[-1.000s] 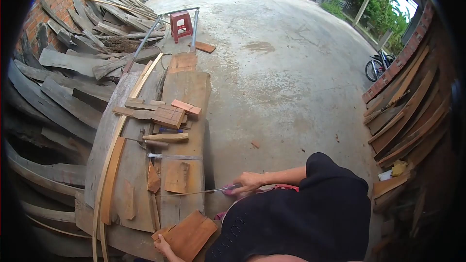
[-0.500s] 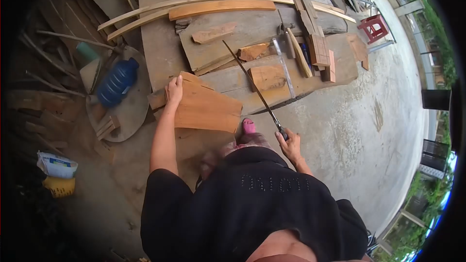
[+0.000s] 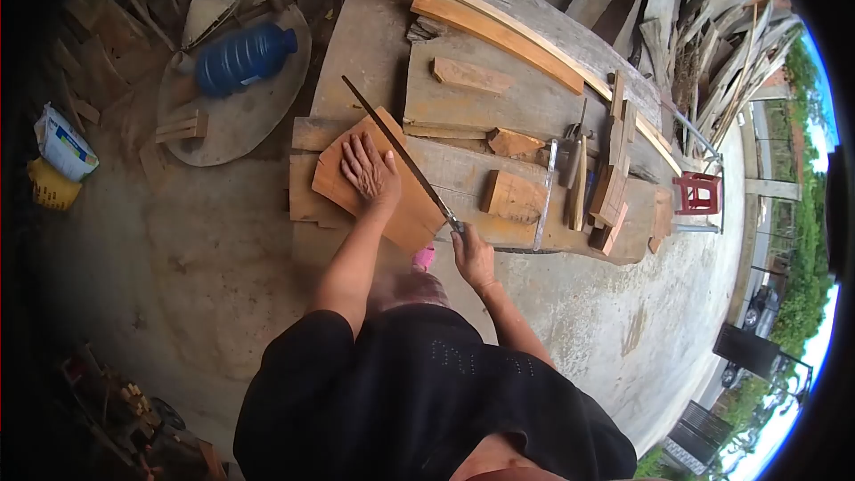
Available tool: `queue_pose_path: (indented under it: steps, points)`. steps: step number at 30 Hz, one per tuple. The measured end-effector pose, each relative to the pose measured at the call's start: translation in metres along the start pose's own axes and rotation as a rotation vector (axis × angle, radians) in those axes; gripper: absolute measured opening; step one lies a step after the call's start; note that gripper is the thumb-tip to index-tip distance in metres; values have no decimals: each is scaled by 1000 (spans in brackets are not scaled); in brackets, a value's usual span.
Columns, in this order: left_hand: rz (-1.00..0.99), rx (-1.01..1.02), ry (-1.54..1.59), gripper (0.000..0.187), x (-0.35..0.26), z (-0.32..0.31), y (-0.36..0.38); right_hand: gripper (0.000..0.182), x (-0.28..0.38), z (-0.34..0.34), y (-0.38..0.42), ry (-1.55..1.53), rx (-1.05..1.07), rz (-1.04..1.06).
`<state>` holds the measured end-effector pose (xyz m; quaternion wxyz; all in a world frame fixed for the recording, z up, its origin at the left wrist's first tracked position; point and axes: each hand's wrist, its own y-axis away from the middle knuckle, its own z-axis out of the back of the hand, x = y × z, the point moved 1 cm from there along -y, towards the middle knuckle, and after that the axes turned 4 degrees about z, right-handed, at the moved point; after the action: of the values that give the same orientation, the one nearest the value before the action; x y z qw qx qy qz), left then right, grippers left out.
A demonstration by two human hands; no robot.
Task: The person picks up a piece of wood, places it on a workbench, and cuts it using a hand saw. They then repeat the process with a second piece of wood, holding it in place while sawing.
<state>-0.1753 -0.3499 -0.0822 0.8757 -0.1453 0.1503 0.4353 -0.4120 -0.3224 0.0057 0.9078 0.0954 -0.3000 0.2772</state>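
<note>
The left hand (image 3: 370,169) lies palm down with its fingers spread on a brown board (image 3: 405,214), which rests at the near end of a low bench (image 3: 452,180). The right hand (image 3: 475,256) is closed around the handle of 1 saw (image 3: 396,148), whose long dark blade slants across the board; whether its teeth touch the wood, I cannot tell. Farther along the bench lie a wood block (image 3: 517,196) and a metal ruler (image 3: 545,200). A blue jug (image 3: 239,61) rests on its side on a round slab (image 3: 209,144).
</note>
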Motion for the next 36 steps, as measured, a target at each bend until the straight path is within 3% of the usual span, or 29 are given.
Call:
queue_pose_path:
  steps: [8, 11, 14, 18, 23, 24, 28, 31, 36]
  points:
    - [55, 72, -94, 59, -9, 5, -2, 24, -23, -15, -26, 131, 180, -70]
    - [58, 72, -95, 58, -10, 4, -3, 25, -28, -13, -16, 113, 137, -19]
    - [39, 57, -136, 57, -8, -4, -1, 25, -15, -26, -44, 136, 219, -109]
    - [54, 89, -151, 57, -10, 2, -3, 26, -8, -66, -118, 113, 145, 75]
    - [73, 92, -145, 58, -9, -2, -1, 25, -40, -29, -36, 101, 220, -53]
    - [69, 83, -157, 58, -8, -4, -2, 24, -51, -25, -18, 83, 156, -1]
    - [86, 107, -182, 60, -8, -6, -4, 24, -24, -46, -74, 140, 209, -50]
    - [72, 83, -182, 60, -8, -2, -8, 25, -21, -62, -111, 114, 157, 84]
    - [84, 71, -148, 59, -8, -8, -4, 27, -50, -22, -29, 65, 183, -35]
